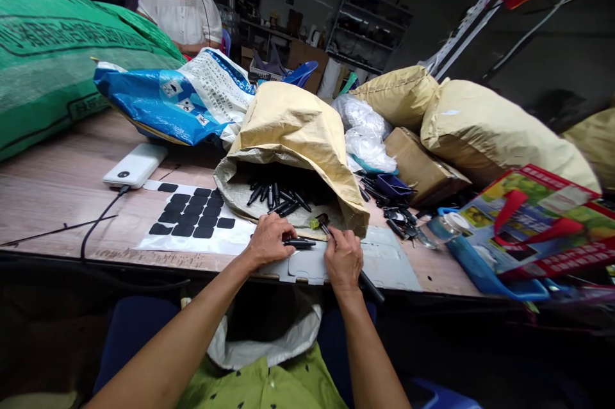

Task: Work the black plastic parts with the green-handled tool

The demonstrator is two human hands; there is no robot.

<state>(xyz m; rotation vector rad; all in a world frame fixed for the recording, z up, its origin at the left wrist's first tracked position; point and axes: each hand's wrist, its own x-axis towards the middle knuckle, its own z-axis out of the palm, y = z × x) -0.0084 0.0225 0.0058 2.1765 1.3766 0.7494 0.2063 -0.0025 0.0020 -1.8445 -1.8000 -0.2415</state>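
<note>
My left hand [271, 240] is closed over a slim black pen-shaped part [302, 243] at the table's front edge, in front of an open paper sack [298, 120]. My right hand [344, 256] grips a dark rod-like tool [371, 287]; its thick black end sticks out below the palm, and its thin end shows beyond the fingers. Close to that end is a small yellow-green piece [314, 223], whose kind I cannot make out. Several black pen-shaped parts [273, 193] lie loose inside the sack's mouth. A grey board [389, 261] lies flat beneath both hands.
On the left are a sheet of black rounded-square stickers [194, 209], a white power bank [135, 165] with a cable, and green [72, 56] and blue [158, 101] sacks. A bottle [442, 229] and printed bag [538, 229] stand right. Another person [177, 18] sits opposite.
</note>
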